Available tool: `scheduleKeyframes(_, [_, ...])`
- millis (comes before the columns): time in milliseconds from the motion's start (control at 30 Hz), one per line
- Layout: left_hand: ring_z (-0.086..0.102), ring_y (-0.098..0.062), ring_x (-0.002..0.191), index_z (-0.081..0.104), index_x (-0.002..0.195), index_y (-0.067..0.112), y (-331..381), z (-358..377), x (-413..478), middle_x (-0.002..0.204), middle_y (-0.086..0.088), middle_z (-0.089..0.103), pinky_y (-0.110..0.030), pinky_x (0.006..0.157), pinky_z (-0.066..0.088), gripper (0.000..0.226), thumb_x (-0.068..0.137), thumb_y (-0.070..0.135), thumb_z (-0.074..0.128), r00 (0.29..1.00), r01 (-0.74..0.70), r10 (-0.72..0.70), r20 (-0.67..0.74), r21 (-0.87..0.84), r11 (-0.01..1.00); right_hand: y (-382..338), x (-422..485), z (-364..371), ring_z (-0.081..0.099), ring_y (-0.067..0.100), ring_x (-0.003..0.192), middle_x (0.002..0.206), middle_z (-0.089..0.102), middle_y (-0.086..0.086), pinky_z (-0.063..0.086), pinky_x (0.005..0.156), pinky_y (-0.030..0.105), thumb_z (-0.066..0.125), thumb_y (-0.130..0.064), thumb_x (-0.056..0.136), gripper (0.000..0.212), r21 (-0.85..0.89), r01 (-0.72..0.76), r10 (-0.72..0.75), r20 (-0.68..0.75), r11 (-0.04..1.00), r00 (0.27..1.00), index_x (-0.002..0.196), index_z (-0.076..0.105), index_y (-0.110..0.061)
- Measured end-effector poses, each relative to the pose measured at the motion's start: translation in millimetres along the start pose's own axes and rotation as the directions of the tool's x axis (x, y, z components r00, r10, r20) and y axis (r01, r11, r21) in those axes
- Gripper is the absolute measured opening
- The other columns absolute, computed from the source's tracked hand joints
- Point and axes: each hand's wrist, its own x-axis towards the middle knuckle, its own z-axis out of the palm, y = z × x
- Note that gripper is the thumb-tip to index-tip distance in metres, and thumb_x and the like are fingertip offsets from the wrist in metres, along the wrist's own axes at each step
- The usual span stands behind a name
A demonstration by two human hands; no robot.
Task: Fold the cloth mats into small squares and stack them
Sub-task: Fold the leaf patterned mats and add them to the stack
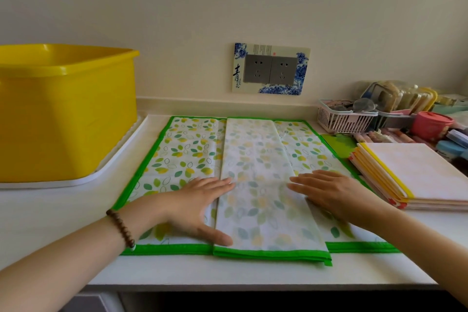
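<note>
Pressing flat on the leaf-print mat [192, 149]: both hands are down on it, palms to cloth, fingers extended and spread, gripping nothing.

Mat is green-bordered, lying on the white worktop [63, 225], centre of the scene. A narrower folded panel [255, 185] lies on top along the middle, paler reverse side up, running from the far edge to the near edge. Its near end overhangs the mat's near border slightly and shows doubled green edging.

Left hand [200, 206] sits on the left edge of that panel, thumb toward the near side, fingertips across the fold line. Beaded bracelet [121, 228] on the left wrist.

Right hand [331, 191] sits on the panel's right edge, fingers pointing left, lying partly on the panel and partly on the mat beneath.

Stack of folded mats [415, 175] is at the right, just beside the mat's right border, yellow-edged one on top, white face up. Lower layers show yellow and red or pink edges; can't tell the count.

Yellow tub [63, 114] stands on a white tray [106, 170] at the far left, apart from the mat.

White basket [347, 119] and a pink lidded pot [431, 124] sit in the clutter at the far right. Double wall socket [270, 69] on the wall beyond the mat.
</note>
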Motion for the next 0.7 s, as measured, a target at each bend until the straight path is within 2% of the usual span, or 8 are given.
scheduleKeyframes(100, [-0.026,-0.003,0.138,-0.021,0.146,0.039,1,-2,1,0.151,0.022,-0.028,-0.033,0.113,-0.016,0.132,0.042,0.098,0.034,0.999,-0.011,0.011,0.034,0.022,1.0,0,7,2,0.062,0.015,0.111,0.13,0.06,-0.002,0.051,0.094,0.033,0.049,-0.021,0.091,0.041,0.022,0.095,-0.094,-0.02,0.995,0.995,0.131,0.056,-0.021])
scheduleKeyframes(200, [-0.03,-0.004,0.137,-0.024,0.145,0.038,4,-3,-1,0.15,0.02,-0.032,-0.032,0.111,-0.02,0.128,0.052,0.092,0.044,0.998,-0.006,0.005,0.06,0.022,1.0,-3,12,3,0.064,0.015,0.108,0.125,0.063,-0.004,0.054,0.089,0.03,0.036,-0.026,0.097,0.039,0.11,0.098,-0.094,-0.04,0.989,0.995,0.126,0.061,-0.019])
scheduleKeyframes(333, [-0.035,-0.004,0.134,-0.028,0.144,0.035,6,-4,-2,0.147,0.02,-0.037,-0.035,0.112,-0.02,0.121,0.068,0.077,0.056,0.996,-0.001,-0.001,0.089,0.021,1.0,-7,13,2,0.065,0.008,0.106,0.122,0.064,-0.01,0.053,0.086,0.024,0.044,-0.029,0.09,0.038,0.223,0.032,-0.025,-0.032,0.974,0.999,0.123,0.062,-0.027])
scheduleKeyframes(433, [-0.034,-0.002,0.134,-0.025,0.145,0.037,1,-3,-2,0.147,0.022,-0.035,-0.035,0.113,-0.02,0.122,0.062,0.086,0.049,0.995,-0.012,0.012,0.094,0.003,1.0,-7,9,4,0.06,0.002,0.111,0.126,0.06,-0.019,0.053,0.088,0.023,0.054,-0.03,0.087,0.041,0.289,-0.062,0.067,-0.008,0.955,0.998,0.127,0.056,-0.038])
scheduleKeyframes(533, [-0.013,0.003,0.14,-0.001,0.15,0.04,0,-5,-4,0.154,0.026,-0.008,-0.032,0.118,-0.004,0.118,0.051,0.098,0.028,1.0,-0.011,0.008,-0.019,-0.184,0.983,-10,6,2,0.057,0.0,0.114,0.126,0.056,-0.027,0.05,0.093,0.025,0.054,-0.029,0.087,0.047,0.403,-0.215,0.215,0.045,0.89,0.976,0.127,0.048,-0.052])
scheduleKeyframes(600, [0.011,0.006,0.138,0.022,0.148,0.036,-1,-8,-5,0.147,0.028,0.019,-0.016,0.113,0.012,0.107,0.059,0.095,0.016,0.993,-0.028,-0.022,-0.116,-0.404,0.914,-11,8,0,0.059,0.002,0.111,0.122,0.06,-0.022,0.048,0.093,0.023,0.056,-0.022,0.089,0.041,0.496,-0.298,0.301,0.078,0.816,0.951,0.121,0.057,-0.048])
scheduleKeyframes(633, [0.02,0.009,0.132,0.031,0.146,0.033,0,-9,-4,0.142,0.027,0.027,-0.006,0.104,0.015,0.094,0.07,0.086,0.011,0.988,-0.029,-0.048,-0.144,-0.486,0.873,-11,10,0,0.06,0.002,0.107,0.118,0.063,-0.018,0.047,0.092,0.022,0.06,-0.017,0.089,0.038,0.534,-0.351,0.345,0.116,0.769,0.932,0.118,0.062,-0.04])
scheduleKeyframes(700, [0.035,0.016,0.12,0.045,0.134,0.034,2,-12,0,0.135,0.024,0.043,0.0,0.096,0.021,0.058,0.094,0.056,0.01,0.976,-0.046,-0.099,-0.192,-0.631,0.774,-9,17,1,0.065,0.008,0.094,0.106,0.069,-0.01,0.052,0.086,0.027,0.063,-0.016,0.087,0.025,0.586,-0.463,0.458,0.171,0.665,0.873,0.109,0.068,-0.026])
